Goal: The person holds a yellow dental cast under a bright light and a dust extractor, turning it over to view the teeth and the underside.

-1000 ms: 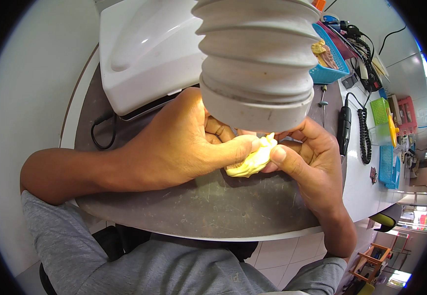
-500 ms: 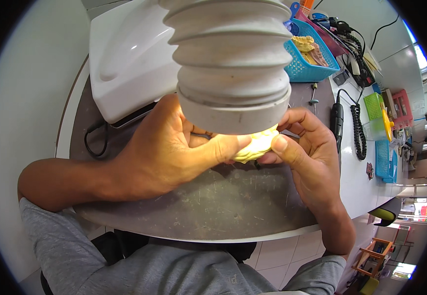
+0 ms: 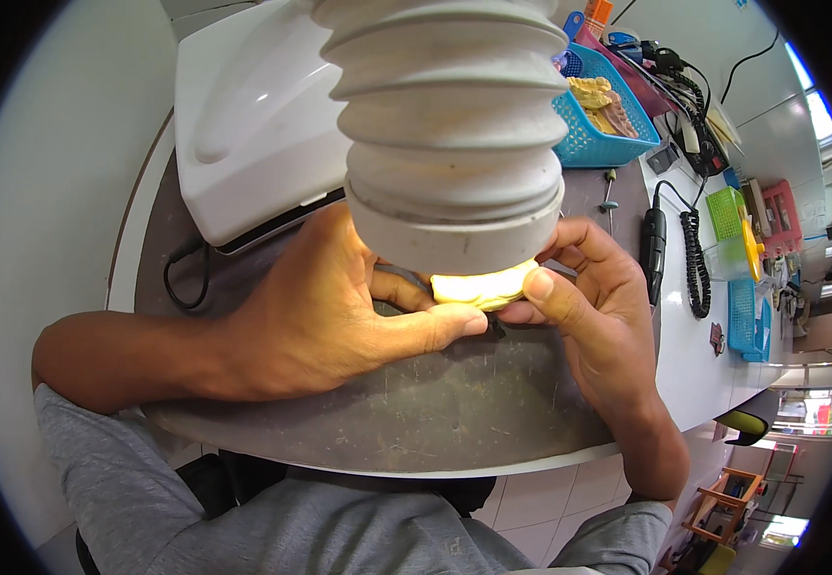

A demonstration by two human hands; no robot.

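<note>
My left hand (image 3: 320, 316) and my right hand (image 3: 593, 316) both grip a brightly lit, pale yellow cast-like piece (image 3: 481, 288) just below a white corrugated hose nozzle (image 3: 449, 144). The left thumb lies along the near lower edge of the piece, while the other left fingers curl behind it, partly hidden by the nozzle. My right thumb presses on its right end, with the fingers bent around the back. The piece is turned with a long, smooth pale face showing.
A white housing (image 3: 243, 144) stands at back left on the worn bench mat (image 3: 435, 412). At right are a blue basket (image 3: 593, 146) of yellow and pink casts, a thin tool (image 3: 609, 196), a black handpiece (image 3: 653, 244) with coiled cord, and plastic baskets (image 3: 748, 316). A wall (image 3: 61, 240) bounds the left.
The piece has been rotated, now showing a smoother, flatter face. My left thumb has moved down from on top to its lower edge. The whole view has shifted slightly, the nozzle sitting further left.
</note>
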